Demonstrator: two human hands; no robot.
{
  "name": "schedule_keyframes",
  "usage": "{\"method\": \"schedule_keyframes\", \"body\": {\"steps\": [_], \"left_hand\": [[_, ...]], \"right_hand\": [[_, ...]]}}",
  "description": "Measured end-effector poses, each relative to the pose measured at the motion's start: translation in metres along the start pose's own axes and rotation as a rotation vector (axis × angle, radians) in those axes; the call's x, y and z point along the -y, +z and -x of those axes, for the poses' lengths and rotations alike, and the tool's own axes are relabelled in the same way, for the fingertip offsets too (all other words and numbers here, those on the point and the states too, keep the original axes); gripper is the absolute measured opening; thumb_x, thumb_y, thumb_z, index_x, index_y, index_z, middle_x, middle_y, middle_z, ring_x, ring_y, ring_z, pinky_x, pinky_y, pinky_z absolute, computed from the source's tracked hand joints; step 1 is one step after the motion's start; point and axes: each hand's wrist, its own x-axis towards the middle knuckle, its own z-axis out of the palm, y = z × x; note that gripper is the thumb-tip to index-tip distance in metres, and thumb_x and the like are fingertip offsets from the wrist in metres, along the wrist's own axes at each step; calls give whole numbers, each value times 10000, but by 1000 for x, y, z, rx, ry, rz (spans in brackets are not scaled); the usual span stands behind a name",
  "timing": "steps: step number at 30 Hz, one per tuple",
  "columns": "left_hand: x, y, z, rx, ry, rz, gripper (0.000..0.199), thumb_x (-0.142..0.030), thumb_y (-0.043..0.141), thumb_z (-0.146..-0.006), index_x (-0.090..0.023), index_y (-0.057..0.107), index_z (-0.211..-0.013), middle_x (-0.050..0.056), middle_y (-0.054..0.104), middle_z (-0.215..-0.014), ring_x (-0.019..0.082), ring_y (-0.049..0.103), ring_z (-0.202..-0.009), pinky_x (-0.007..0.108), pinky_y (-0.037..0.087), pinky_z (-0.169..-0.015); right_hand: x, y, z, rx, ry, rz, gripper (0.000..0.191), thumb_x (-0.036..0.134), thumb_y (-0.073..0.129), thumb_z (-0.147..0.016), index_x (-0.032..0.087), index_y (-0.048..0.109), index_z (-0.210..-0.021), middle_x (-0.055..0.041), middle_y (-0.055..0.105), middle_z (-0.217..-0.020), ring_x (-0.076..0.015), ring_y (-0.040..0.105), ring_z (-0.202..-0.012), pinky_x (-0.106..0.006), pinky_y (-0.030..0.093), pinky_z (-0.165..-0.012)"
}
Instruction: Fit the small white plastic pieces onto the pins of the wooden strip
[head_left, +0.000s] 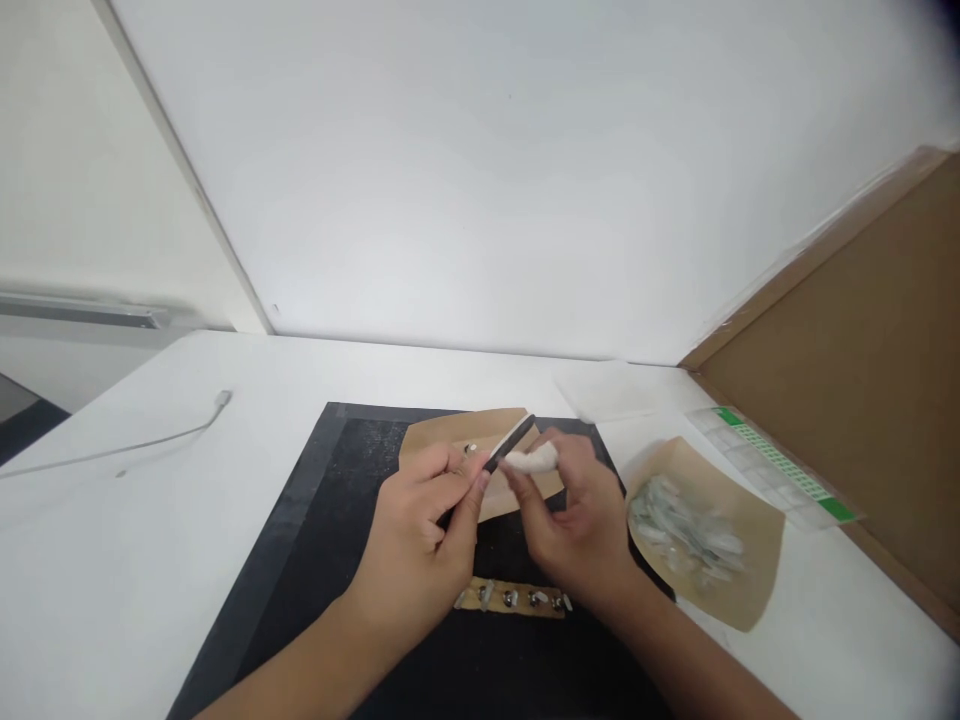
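1. White tabletop (112, 560): extending beneath the whole setup; a thin cable (161, 439) is lying on its left part.
2. Black mat (420, 680): lying in front of the person, under both hands.
3. Left hand (420, 530): reaching up from lower left, back of the hand facing the camera. Thumb and index finger are closing in a narrow pinch on the lower end of the dark flat stick; the other fingers are curling.
4. Right hand (585, 510): reaching in from lower right, angled toward the left hand. Thumb is pointing up; bent fingers are holding the white wad in a narrow grip.
5. Right brown paper (761, 560): curling at its edges, bearing a heap of translucent pieces (697, 540); sitting just beside the right hand.
6. Middle brown paper (450, 430): lying on the mat behind and beneath the hands, holding a small shiny piece (470, 448).
7. Clear compartment case (780, 465): resting at the right, showing a green-marked label.
8. Tan strip (523, 603): lying on the mat nearer the person, carrying a row of small metallic rings.
9. White wad (534, 458): extending from the right fingers toward the stick; contact is unclear.
10. Dark flat stick (511, 443): slanting up and right from the left fingertips, above the middle paper.
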Motion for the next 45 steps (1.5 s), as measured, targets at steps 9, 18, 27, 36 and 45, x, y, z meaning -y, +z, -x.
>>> {"method": "schedule_keyframes", "body": {"steps": [9,18,27,36,45], "left_hand": [[1,1,0,-2,49,-44,279,-141,527,-1035,-144,696,-813,15,509,-717,125,511,-617,259,423,-577],[0,1,3,-9,79,-26,223,-138,542,-1034,-170,761,-1062,22,562,-774,134,560,-668,261,452,-610],[1,0,2,-30,94,-32,311,-123,561,-1021,-194,744,-1262,23,591,-797,144,592,-699,267,477,-647],[1,2,5,-1,99,5,344,-93,565,-1009,-208,731,-1289,35,637,-859,150,631,-767,262,505,-706],[7,6,7,2,156,-43,320,-74,542,-1015,-174,719,-1262,42,598,-858,149,593,-757,269,486,-685]], "right_hand": [[0,-3,0,5,64,9,186,249,671,-967,237,552,-824,18,608,-744,-179,579,-676,-328,433,-686],[-11,-1,11,37,208,-340,108,268,686,-982,231,612,-912,-18,642,-848,-188,633,-769,-318,522,-700],[-8,4,14,-49,303,-599,145,260,708,-988,222,610,-889,9,562,-822,-143,594,-726,-271,528,-662],[-4,3,15,-36,350,-648,137,284,723,-979,222,633,-896,1,607,-839,-144,606,-742,-250,549,-648],[-5,1,17,-29,287,-346,132,290,689,-991,228,608,-907,-10,618,-827,-181,609,-775,-307,517,-703]]}}
